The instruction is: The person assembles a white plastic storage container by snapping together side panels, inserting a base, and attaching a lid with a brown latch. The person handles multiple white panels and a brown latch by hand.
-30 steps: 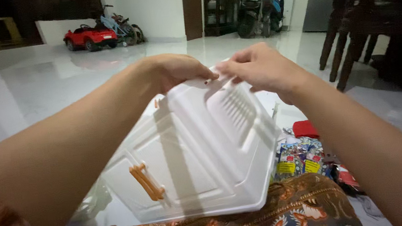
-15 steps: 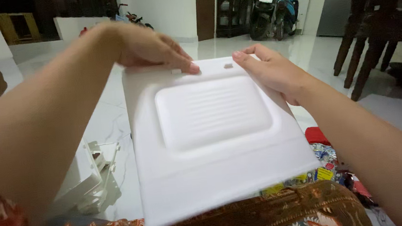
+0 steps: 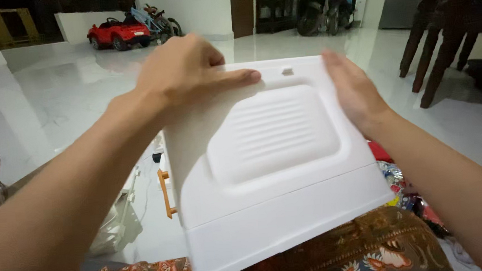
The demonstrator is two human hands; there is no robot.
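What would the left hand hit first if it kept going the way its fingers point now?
Probably the right hand. The left hand lies across the top edge of the white plastic box, fingertips aimed right along it. Only the small notch lies between; depth is unclear.

White ribbed plastic case (image 3: 276, 167), tilted on lap
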